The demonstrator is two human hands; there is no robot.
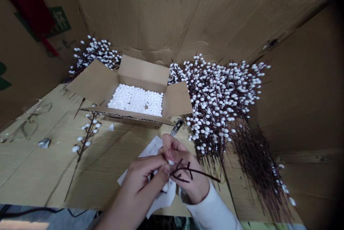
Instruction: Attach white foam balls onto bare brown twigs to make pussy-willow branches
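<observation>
A dark brown twig [199,171] with short side stems points right from between my two hands. My left hand [146,176] pinches its end, with a few white balls showing between the fingers. At a white ball [171,162] by the twig's end, my right hand [188,165] has its thumb and finger closed. Crumpled white paper [163,201] lies under my hands. Behind them stands an open cardboard box [178,97] of small white balls [131,97]. One twig with white balls [85,138] rests on the table to the left.
White-balled branches [215,97] are heaped at the right, beside bare dark twigs [255,158]. More branches [95,52] stand behind the box. A cutter [176,127] lies near my right hand; glasses [27,122] and crumpled foil [44,143] are at left. Cardboard walls enclose the wooden table [107,172].
</observation>
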